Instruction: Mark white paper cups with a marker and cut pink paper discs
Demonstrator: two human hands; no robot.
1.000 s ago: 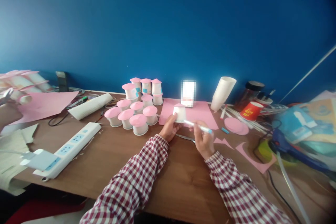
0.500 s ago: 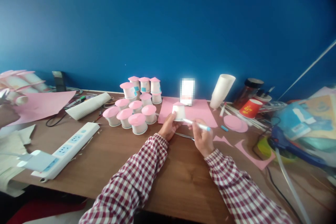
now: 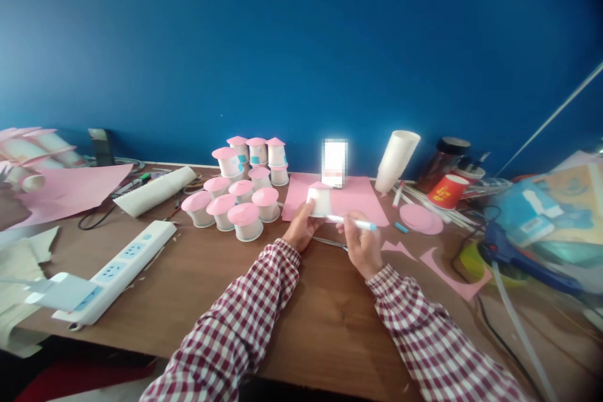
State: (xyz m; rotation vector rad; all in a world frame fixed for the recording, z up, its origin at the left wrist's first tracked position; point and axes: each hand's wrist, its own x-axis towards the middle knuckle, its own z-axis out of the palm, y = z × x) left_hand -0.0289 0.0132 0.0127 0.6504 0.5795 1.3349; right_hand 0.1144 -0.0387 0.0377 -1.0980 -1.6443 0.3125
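My left hand (image 3: 300,230) grips a small white paper cup with a pink cone top (image 3: 321,200), held just above the table. My right hand (image 3: 362,246) pinches a white pen with a blue end (image 3: 354,223); its tip touches the cup's side. Under the cup lies a pink paper sheet (image 3: 358,196). To the left stands a cluster of several similar pink-topped cups (image 3: 242,191), some stacked near the blue wall.
A white power strip (image 3: 113,272) lies front left, a lying stack of white cups (image 3: 153,190) behind it. A leaning cup stack (image 3: 396,161), a red cup (image 3: 446,190), pink discs (image 3: 421,218), pink scraps and a blue glue gun (image 3: 518,255) crowd the right.
Both hands stay at the cup and pen with only slight shifts. The view has drifted a little, so everything sits slightly left of before.
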